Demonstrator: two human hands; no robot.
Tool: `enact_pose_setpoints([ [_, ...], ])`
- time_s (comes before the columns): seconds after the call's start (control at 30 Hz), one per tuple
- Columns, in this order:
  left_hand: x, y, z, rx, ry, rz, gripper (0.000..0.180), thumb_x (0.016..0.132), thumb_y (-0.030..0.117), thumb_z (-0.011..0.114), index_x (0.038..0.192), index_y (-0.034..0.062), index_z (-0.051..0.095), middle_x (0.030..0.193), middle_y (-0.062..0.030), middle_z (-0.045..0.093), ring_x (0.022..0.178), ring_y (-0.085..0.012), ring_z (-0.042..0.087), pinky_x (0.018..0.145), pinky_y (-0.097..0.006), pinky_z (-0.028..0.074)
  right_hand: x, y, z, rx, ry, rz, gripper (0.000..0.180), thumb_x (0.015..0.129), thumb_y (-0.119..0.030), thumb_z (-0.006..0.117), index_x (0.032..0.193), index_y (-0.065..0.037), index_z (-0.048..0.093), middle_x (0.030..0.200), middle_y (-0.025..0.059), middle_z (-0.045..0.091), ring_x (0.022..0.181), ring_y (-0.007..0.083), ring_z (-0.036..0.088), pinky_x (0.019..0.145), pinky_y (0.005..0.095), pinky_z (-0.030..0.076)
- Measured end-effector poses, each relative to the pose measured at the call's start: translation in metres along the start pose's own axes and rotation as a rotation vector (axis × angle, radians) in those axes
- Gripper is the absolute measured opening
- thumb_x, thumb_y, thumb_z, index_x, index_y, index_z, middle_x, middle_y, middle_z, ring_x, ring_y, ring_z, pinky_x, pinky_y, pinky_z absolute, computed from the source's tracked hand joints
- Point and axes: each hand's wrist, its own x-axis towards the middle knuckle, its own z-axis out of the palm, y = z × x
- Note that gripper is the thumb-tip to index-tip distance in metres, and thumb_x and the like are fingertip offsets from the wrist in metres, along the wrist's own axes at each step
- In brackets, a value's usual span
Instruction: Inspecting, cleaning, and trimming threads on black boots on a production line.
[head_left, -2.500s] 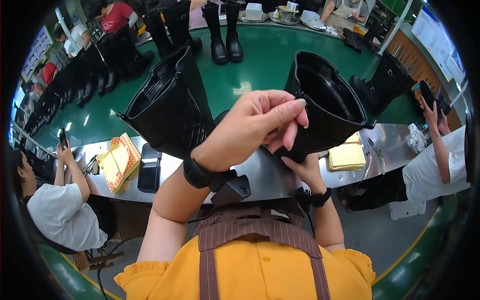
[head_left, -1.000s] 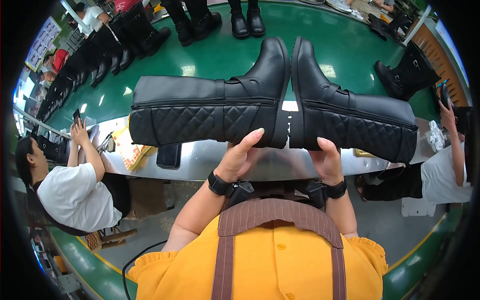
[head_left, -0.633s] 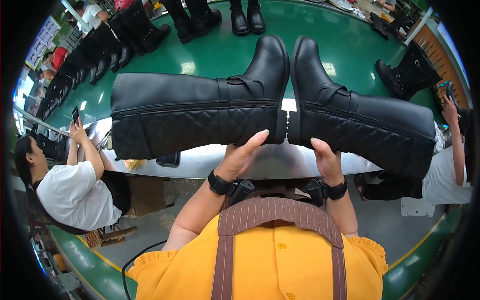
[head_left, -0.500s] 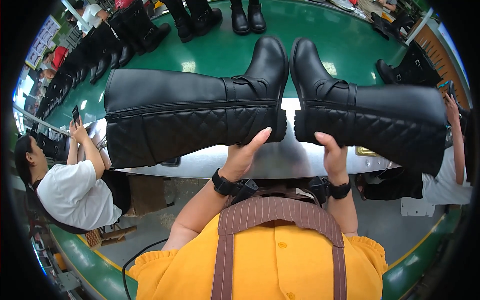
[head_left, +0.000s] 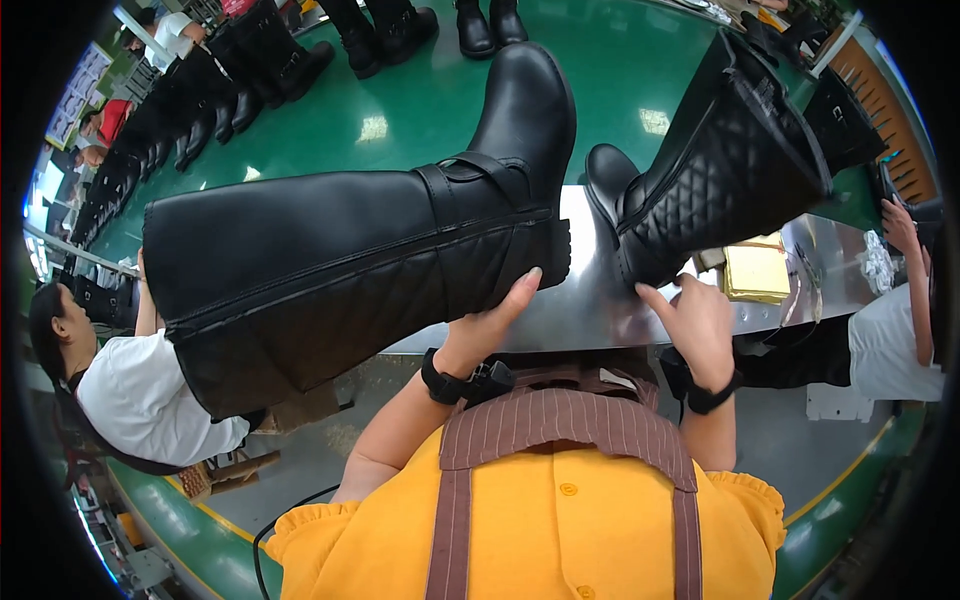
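left hand (head_left: 488,328): we've got it clamped round the heel of the left boot (head_left: 350,235), sideways above the steel counter (head_left: 590,325) | right hand (head_left: 700,325): thumb at the heel of the right boot (head_left: 715,175), honestly can't tell if we're gripping | right boot: tilted, shaft up, yellow stack (head_left: 756,274) nearby

You are in a footwear workshop: black boots (head_left: 265,50) line the green table (head_left: 420,120), with co-workers (head_left: 130,390) around it.
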Motion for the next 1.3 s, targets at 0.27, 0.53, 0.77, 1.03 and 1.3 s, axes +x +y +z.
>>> enact_pose_setpoints([
  [0.27,-0.010,0.018,0.002,-0.026,-0.139,0.031,0.025,0.084,0.010,0.069,0.107,-0.0004,0.065,0.101,-0.0040,0.067,0.089,-0.0125,0.062,0.081,-0.027,0.049,-0.007,-0.076,-0.006,0.806,0.327,-0.732,0.020,0.073,0.001,0.076,0.090,-0.004,0.069,0.083,0.0072,0.065,0.072,0.0187,0.063,0.063,0.0266,0.050],
  [0.53,-0.018,0.020,0.001,-0.072,-0.206,0.010,0.029,0.084,0.009,0.069,0.111,-0.0001,0.064,0.104,-0.0044,0.068,0.091,-0.0117,0.063,0.082,-0.026,0.050,0.003,-0.086,0.012,0.844,0.429,-0.851,0.019,0.069,0.000,0.078,0.086,-0.006,0.071,0.081,0.0056,0.064,0.070,0.0168,0.061,0.060,0.0269,0.049],
  [0.77,-0.018,0.020,0.001,-0.062,-0.249,0.004,0.029,0.085,0.010,0.069,0.112,-0.0004,0.064,0.105,-0.0044,0.068,0.092,-0.0116,0.063,0.083,-0.025,0.050,0.004,-0.078,0.005,0.794,0.373,-0.872,0.020,0.068,0.000,0.078,0.086,-0.006,0.071,0.078,0.0053,0.064,0.069,0.0169,0.062,0.059,0.0263,0.049],
  [1.03,-0.021,0.022,-0.002,-0.001,-0.358,-0.126,0.032,0.089,0.017,0.066,0.116,-0.0004,0.062,0.114,-0.0049,0.065,0.100,-0.0123,0.062,0.088,-0.025,0.049,0.005,-0.077,-0.017,0.734,0.085,-0.772,0.013,0.073,0.002,0.073,0.082,-0.001,0.066,0.078,0.0070,0.062,0.068,0.0183,0.062,0.061,0.0271,0.049],
  [1.3,-0.020,0.017,0.003,-0.009,-0.298,-0.162,0.034,0.085,0.017,0.071,0.113,-0.0007,0.064,0.109,-0.0060,0.068,0.094,-0.0137,0.064,0.087,-0.027,0.049,0.008,-0.068,-0.022,0.772,-0.092,-0.677,0.010,0.078,-0.002,0.069,0.085,0.001,0.063,0.078,0.0061,0.061,0.071,0.0150,0.062,0.067,0.0258,0.049],
])
